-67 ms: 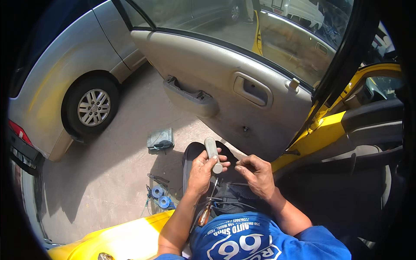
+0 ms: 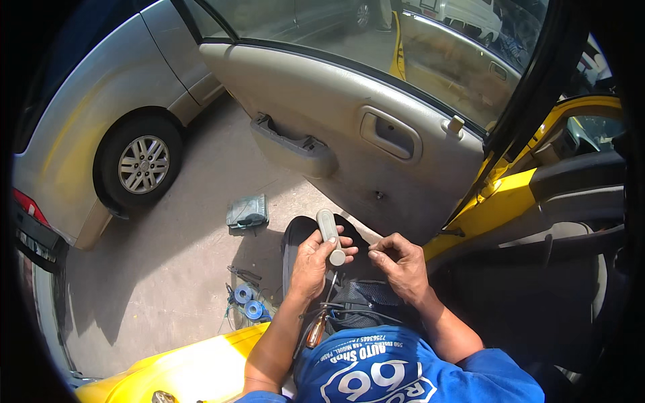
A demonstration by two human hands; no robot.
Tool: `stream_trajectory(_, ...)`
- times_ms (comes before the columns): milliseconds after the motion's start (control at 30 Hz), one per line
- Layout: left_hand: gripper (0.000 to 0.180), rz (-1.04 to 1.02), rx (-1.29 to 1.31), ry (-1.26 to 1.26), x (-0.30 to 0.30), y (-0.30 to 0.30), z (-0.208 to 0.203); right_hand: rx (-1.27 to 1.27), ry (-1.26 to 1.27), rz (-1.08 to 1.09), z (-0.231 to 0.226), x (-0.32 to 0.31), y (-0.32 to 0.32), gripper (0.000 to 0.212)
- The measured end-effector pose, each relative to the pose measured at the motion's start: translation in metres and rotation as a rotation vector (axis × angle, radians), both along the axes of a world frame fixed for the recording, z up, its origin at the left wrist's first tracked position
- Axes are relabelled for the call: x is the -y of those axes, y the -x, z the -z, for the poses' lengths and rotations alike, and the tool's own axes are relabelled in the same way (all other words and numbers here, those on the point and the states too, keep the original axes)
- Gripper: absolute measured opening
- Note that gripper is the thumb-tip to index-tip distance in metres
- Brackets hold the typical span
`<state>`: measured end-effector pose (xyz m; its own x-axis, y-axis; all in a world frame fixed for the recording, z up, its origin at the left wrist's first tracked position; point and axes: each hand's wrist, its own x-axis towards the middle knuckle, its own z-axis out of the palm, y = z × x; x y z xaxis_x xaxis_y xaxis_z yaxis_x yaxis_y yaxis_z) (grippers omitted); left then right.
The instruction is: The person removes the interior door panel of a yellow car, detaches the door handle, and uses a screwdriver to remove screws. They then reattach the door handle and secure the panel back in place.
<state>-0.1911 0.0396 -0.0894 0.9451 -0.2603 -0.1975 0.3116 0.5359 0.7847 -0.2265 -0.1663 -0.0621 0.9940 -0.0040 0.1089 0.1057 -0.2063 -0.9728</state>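
Observation:
My left hand (image 2: 306, 270) is closed around a beige window crank handle (image 2: 327, 223), its round knob toward me and the thumb along its side. Just to its right, my right hand (image 2: 408, 270) has thumb and forefinger pinched together; whatever may be between them is too small to make out. Both hands are above my lap. A screwdriver (image 2: 316, 332) with an amber handle lies across my lap, its shaft pointing toward the left hand. Ahead stands an open car door with a beige inner panel (image 2: 302, 87). Low on that panel a small stub (image 2: 379, 195) sticks out.
On the ground to the left are a teal-grey case (image 2: 247, 211), pliers (image 2: 244, 274) and blue spools (image 2: 254, 309). A silver van (image 2: 74, 134) is parked beyond them. Yellow bodywork (image 2: 195, 363) lies at lower left; the car's dark interior (image 2: 524, 302) is at right.
The right hand has shifted slightly right, a little farther from the crank handle. The left hand keeps its hold, and the whole view has moved very slightly.

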Motion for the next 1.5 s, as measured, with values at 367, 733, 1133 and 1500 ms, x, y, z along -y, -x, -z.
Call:
stream_trajectory(367, 0.045, 0.178, 0.383, -1.008, 0.036, -0.072, 0.055, -0.220, -0.091, 0.083, 0.046, 0.037, -0.030, 0.012)
stream_trajectory(733, 0.034, 0.523, 0.911, -1.254, 0.052, -0.179, 0.044, -0.232, 0.192, 0.148, 0.071, 0.076, -0.014, 0.018)
stream_trajectory(1133, 0.035, 0.398, 0.861, -1.130, 0.052, -0.198, 0.052, -0.278, 0.219, 0.117, 0.099, 0.082, 0.000, 0.019)
stream_trajectory(1500, 0.078, 0.064, 0.204, -0.843, 0.073, -0.148, 0.072, -0.297, 0.292, 0.053, 0.095, 0.073, 0.010, 0.021)
